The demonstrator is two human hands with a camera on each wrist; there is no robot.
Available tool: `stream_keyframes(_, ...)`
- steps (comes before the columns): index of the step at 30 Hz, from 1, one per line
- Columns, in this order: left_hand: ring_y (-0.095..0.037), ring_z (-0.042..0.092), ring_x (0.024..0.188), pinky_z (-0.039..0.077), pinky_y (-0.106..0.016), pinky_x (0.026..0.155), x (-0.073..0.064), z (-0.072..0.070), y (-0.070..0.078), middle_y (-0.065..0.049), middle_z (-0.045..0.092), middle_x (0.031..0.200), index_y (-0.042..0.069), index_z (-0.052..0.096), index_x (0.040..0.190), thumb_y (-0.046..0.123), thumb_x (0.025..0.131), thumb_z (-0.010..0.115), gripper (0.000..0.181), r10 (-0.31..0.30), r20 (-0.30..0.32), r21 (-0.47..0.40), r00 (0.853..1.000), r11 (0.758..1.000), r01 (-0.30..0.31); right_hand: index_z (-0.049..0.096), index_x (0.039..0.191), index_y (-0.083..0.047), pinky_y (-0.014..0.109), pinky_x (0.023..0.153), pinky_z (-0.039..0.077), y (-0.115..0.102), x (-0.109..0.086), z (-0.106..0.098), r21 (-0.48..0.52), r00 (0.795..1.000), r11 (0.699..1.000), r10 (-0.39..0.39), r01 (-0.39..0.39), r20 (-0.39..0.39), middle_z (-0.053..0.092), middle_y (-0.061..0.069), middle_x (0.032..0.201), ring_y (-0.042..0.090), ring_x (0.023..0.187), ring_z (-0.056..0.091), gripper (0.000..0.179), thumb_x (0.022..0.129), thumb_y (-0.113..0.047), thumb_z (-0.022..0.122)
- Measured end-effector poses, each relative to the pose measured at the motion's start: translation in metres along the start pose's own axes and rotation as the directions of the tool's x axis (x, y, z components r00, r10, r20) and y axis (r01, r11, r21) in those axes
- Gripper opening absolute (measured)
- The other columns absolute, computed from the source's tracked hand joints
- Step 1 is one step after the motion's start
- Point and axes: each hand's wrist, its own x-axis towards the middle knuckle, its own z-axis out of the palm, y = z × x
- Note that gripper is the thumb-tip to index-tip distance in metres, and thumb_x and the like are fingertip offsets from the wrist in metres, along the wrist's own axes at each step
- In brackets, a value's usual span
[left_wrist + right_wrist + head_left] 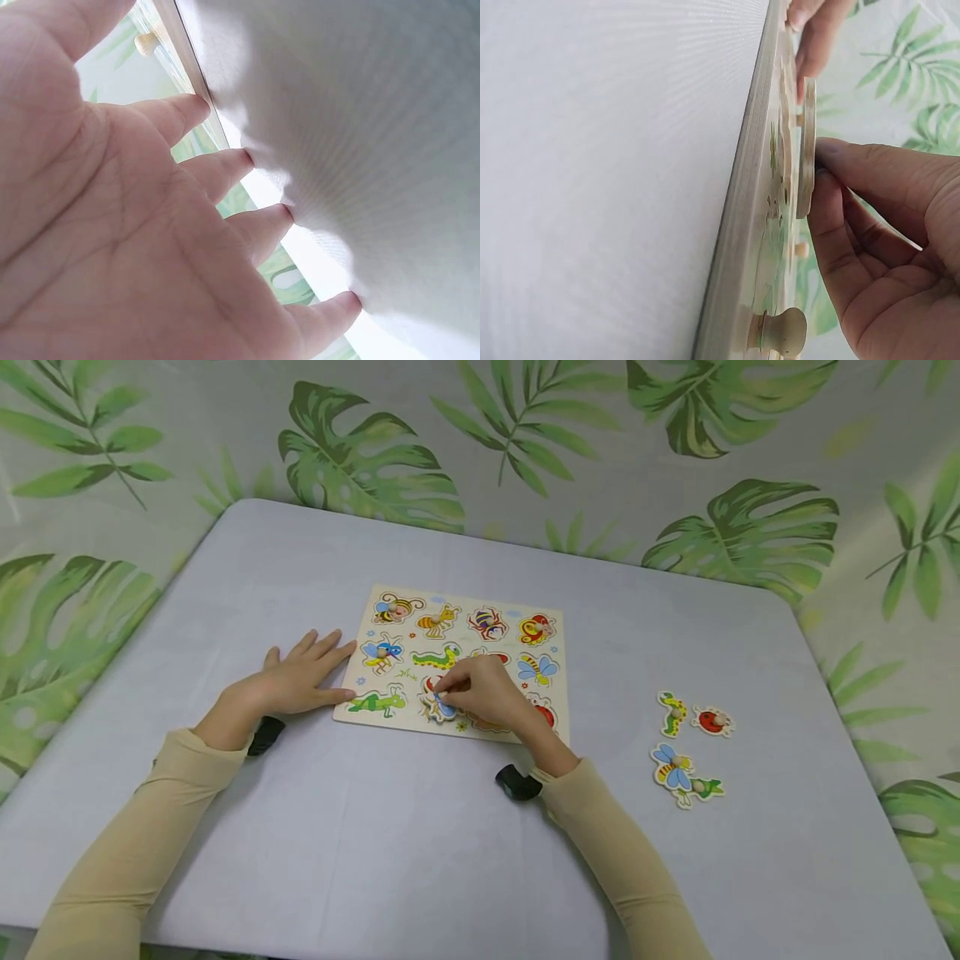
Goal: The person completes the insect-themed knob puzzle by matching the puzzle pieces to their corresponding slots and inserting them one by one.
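Observation:
A wooden insect puzzle board (408,722) lies flat on the white table. Thumb and fingertips of my right hand (487,693) pinch a blue-winged insect puzzle piece (438,708) over the lower middle of the board. Seen edge-on in the right wrist view, this piece (808,150) stands slightly off the board's face, its lower side hidden. My left hand (303,677) lies with fingers spread at the board's left edge, thumb by the grasshopper picture (378,700). In the left wrist view its fingertips press on the white cloth beside the board's edge (193,71).
To the right lie loose pieces: a caterpillar (673,714), a ladybug (712,722) and a bee (670,766) overlapping a green insect piece (708,788). Knobbed pieces such as the spider (487,623) sit on the board. A leaf-print curtain (540,427) hangs behind the table.

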Motion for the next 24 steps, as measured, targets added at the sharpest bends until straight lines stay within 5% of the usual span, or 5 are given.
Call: stream_keyframes(24,-0.046,-0.004,0.145,0.000,-0.078,0.101,-0.0005,0.0020,-0.0002,-0.017,0.003,0.159,0.018,0.013,0.152,0.051,0.092,0.050,0.078,-0.005,-0.001,-0.005,1.000,1.000,0.005,0.076,0.089,-0.008,0.013,0.062,0.045,-0.0041,0.0056,0.0079,-0.034,1.000,0.999,0.008,-0.007,0.027,0.074,0.004,0.087,0.006,0.072,0.060,0.010,0.081,-0.008,0.071)
